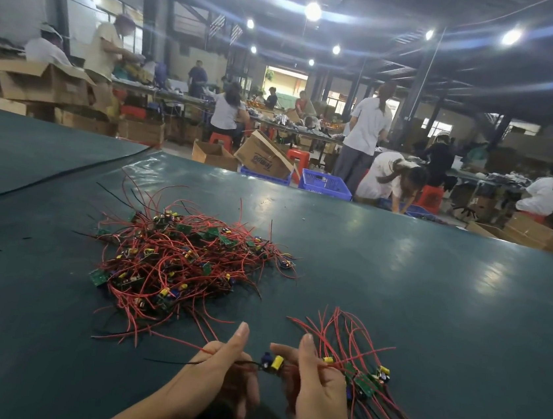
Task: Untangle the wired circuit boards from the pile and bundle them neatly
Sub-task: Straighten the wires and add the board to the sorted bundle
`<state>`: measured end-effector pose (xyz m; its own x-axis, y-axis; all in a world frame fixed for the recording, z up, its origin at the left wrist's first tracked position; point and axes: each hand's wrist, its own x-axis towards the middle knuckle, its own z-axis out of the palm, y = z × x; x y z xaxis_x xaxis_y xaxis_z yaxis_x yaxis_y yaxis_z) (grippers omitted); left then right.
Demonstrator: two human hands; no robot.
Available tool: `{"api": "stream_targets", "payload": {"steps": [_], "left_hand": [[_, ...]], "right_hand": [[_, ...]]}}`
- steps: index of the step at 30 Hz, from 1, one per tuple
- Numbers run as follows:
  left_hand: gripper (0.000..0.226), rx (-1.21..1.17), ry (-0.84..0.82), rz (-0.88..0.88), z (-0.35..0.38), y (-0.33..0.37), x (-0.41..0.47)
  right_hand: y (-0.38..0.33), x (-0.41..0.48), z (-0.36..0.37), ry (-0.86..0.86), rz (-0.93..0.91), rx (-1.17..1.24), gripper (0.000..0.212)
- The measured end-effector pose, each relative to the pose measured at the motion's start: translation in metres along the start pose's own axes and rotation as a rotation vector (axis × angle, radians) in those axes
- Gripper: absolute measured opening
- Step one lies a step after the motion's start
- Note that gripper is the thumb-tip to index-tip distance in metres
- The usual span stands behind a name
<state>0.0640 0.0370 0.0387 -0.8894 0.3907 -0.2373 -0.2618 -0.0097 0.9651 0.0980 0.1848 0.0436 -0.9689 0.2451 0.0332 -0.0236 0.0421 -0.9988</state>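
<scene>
Circuit boards, where are they?
— Most sit tangled in the pile (186,261) on the tabletop (398,275), ahead of my left hand (222,368).
— And your grip?
— It pinches the wires of one board (272,361); my right hand (317,386) curls round the bundle (364,383).

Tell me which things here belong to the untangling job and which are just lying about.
Job: tangled pile; single board, gripped by its wires in the left hand; sorted bundle, held in the right hand; green table.
Lying about: cardboard boxes, blue crates, red stools beyond the table.
</scene>
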Motion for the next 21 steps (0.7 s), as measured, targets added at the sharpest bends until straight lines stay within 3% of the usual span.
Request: {"api": "stream_targets", "payload": {"steps": [2, 4, 8, 11, 16, 21], "left_hand": [[0.078, 0.002, 0.061, -0.017, -0.001, -0.002, 0.002], [0.078, 0.062, 0.131, -0.047, -0.001, -0.002, 0.002], [0.072, 0.078, 0.124, -0.049, 0.001, 0.002, 0.000], [0.067, 0.073, 0.122, -0.045, 0.001, 0.002, -0.001], [0.059, -0.022, 0.013, 0.079, 0.002, 0.004, 0.001], [0.056, -0.062, 0.116, 0.176, -0.006, 0.006, 0.006]], "right_hand": [[0.001, -0.002, 0.001, -0.038, -0.037, -0.115, 0.067], [0.001, -0.004, 0.003, -0.071, -0.099, -0.199, 0.061], [-0.003, -0.009, 0.005, -0.149, -0.058, -0.135, 0.064], [0.002, -0.010, 0.006, -0.082, 0.047, -0.103, 0.074], [-0.002, -0.006, 0.007, 0.036, 0.132, -0.116, 0.059], [-0.001, 0.007, -0.006, 0.148, 0.290, 0.261, 0.063]]}}
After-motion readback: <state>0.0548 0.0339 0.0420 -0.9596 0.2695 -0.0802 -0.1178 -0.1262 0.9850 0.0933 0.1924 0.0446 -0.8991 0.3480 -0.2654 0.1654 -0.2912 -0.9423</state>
